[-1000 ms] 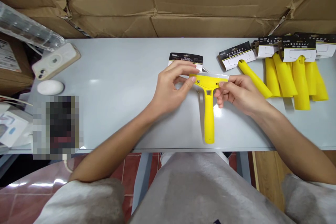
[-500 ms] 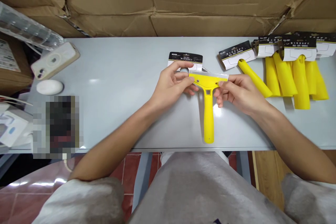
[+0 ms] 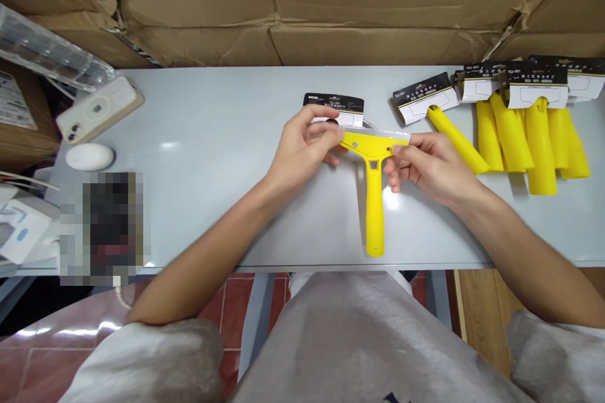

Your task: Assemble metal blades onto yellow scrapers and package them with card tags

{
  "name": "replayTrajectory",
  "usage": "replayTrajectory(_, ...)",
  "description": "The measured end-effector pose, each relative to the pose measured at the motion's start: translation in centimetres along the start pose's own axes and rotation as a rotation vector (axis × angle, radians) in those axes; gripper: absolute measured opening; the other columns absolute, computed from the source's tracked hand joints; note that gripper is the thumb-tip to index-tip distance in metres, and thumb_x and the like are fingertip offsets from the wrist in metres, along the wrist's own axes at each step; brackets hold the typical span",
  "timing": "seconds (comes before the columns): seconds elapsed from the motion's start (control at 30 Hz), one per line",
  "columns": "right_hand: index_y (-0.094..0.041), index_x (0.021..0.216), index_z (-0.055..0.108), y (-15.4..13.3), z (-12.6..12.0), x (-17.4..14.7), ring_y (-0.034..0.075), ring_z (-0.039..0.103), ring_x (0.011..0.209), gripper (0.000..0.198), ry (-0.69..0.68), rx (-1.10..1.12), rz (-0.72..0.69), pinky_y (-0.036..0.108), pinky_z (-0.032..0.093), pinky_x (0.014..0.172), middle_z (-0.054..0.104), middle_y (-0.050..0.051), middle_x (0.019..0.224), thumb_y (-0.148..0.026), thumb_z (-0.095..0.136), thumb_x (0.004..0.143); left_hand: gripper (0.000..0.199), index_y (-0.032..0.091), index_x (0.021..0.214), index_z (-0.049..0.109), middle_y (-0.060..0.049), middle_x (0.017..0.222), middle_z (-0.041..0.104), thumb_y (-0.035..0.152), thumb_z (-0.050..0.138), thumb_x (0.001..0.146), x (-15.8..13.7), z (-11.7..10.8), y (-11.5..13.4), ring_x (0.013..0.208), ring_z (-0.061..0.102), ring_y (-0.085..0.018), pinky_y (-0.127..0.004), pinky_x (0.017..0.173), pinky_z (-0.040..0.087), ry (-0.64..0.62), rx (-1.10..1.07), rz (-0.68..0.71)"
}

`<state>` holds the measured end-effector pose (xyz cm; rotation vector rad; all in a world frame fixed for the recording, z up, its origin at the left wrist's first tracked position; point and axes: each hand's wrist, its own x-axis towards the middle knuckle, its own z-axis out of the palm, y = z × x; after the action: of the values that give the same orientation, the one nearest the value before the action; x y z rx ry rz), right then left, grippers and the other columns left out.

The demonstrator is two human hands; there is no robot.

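A yellow scraper [image 3: 374, 201] with a wide T-shaped head is held up over the table, its handle pointing toward me. Along the head's far edge runs a pale strip. My left hand [image 3: 309, 141] pinches the head's left corner between thumb and fingers. At the opposite corner, my right hand [image 3: 425, 160] grips the head, with the thumb on the near face by a small dark screw hole. Behind my left hand lies a black-and-white header card [image 3: 352, 107], partly covered by the fingers; a thin metal rod shows beside it.
Several yellow scraper handles [image 3: 542, 151] with header cards lie at the right. On the left are a phone in a pale case [image 3: 100, 108], a white oval object [image 3: 89, 156] and a blurred-out item [image 3: 111, 227]. Cardboard [image 3: 302, 6] stands along the table's back edge.
My left thumb has slid left and up, from the face near the left screw to the head's corner. The scraper and my right hand have barely moved.
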<state>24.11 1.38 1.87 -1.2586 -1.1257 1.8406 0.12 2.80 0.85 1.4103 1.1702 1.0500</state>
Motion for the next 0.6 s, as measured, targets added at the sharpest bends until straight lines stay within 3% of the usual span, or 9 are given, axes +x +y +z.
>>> replayTrajectory(0.1,-0.013,0.083,0.063,-0.1,0.2,0.0,0.009,0.063,0.061,0.036,0.002,-0.002,0.007,0.027,0.058,0.057,0.071,0.008,0.082,-0.046,0.077,0.083,0.027,0.023,0.117,0.057,-0.003,0.087,0.073,0.027,0.067,0.091,-0.4,0.6,0.3,0.070,0.076,-0.017,-0.028,0.058,0.061,-0.088,-0.054,-0.059)
replayTrajectory(0.37,-0.013,0.085,0.063,-0.2,0.3,-0.2,0.010,0.064,0.062,0.036,-0.020,-0.027,0.002,0.027,0.058,0.058,0.071,0.008,0.084,-0.046,0.077,0.083,0.037,0.025,0.121,0.055,0.001,0.083,0.071,0.021,0.069,0.087,-0.5,0.8,-0.2,0.067,0.071,-0.014,-0.029,0.062,0.059,-0.033,0.000,0.027)
replayTrajectory(0.6,-0.011,0.084,0.064,-1.1,0.1,-0.5,0.009,0.062,0.059,0.043,-0.194,-0.144,0.076,0.020,0.048,0.048,0.071,0.008,0.080,-0.050,0.081,0.078,0.046,0.027,0.126,0.054,0.001,0.085,0.072,0.027,0.075,0.085,-0.4,0.6,0.0,0.078,0.074,-0.018,-0.031,0.069,0.060,-0.040,-0.018,0.077)
